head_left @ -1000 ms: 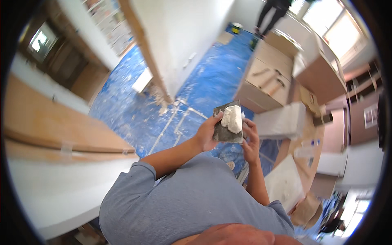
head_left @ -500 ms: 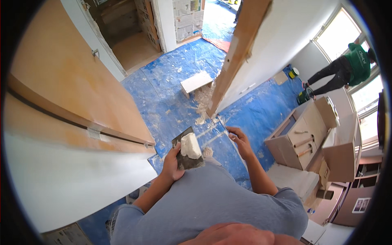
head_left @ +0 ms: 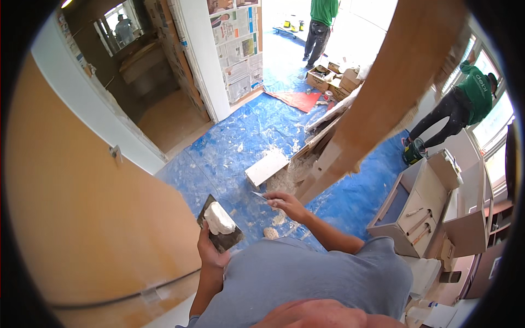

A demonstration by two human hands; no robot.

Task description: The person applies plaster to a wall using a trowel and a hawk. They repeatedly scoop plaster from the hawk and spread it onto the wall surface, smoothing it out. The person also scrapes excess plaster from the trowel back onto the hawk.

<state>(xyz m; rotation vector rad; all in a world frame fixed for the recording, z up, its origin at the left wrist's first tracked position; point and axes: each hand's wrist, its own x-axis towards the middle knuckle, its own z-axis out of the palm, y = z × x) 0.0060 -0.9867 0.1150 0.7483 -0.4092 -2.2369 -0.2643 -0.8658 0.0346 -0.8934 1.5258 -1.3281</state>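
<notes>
My left hand (head_left: pixel 210 250) grips a dark, flat square plaster board (head_left: pixel 229 239) by its near edge. A thick white lump of plaster (head_left: pixel 219 218) sits on top of the board. To the right and a little farther off, my right hand (head_left: pixel 287 205) is closed around a putty knife (head_left: pixel 259 195), its thin blade pointing left. The handle is mostly hidden in the fingers. The knife is apart from the plaster, with a gap between the two hands.
A wooden door (head_left: pixel 98 191) stands at left and a wooden wall edge (head_left: pixel 377 98) rises at right. Blue sheeting (head_left: pixel 213 158) with white debris covers the floor around a low white bench (head_left: pixel 267 168). Two people in green work beyond; hammers (head_left: pixel 420 224) lie on a cabinet (head_left: pixel 402 210) at right.
My view has shifted, showing more of the far room. The right hand has moved left and forward, turning the putty knife leftward. The board has shifted left and tilted differently.
</notes>
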